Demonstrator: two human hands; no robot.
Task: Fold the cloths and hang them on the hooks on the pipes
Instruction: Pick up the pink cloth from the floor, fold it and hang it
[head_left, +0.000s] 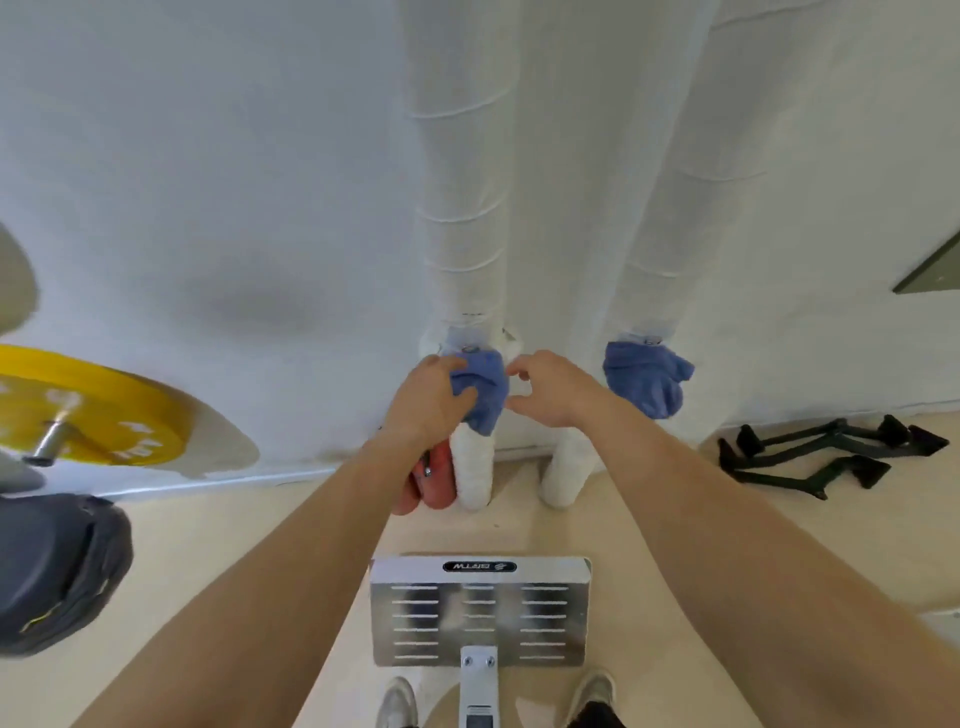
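While the left hand (431, 400) gripped it with curled fingers, the left cloth (485, 395) hung bunched against the left pipe (462, 208), its top just under a small metal hook (470, 348). The right hand (545, 387) held nothing: its thumb and forefinger were curved and apart, just beside that cloth's right edge, and contact could not be told. The right cloth (647, 379), the 2nd of 2 blue cloths, hung crumpled on the right pipe (670, 208), untouched and well apart from both hands. Both cloths looked soft and napped, with rumpled, uneven lower edges.

The 2 pipes were round columns wrapped in white fabric with ridged seams, standing side by side against a white wall (208, 182) and meeting a pale floor (234, 545). A narrow strip of wall showed between them, and the right hand hovered in front of it. A red rounded object (439, 483) sat at the left pipe's foot, partly hidden by the left forearm. Near the feet lay 1 shiny rectangular metal plate (480, 613) with 3 columns of slots, and 2 shoes (397, 701) stood below it. A yellow weight disc (78, 410) and 1 dark bag (57, 571) crowded the left side; black bar handles (831, 452) lay on the floor at right.
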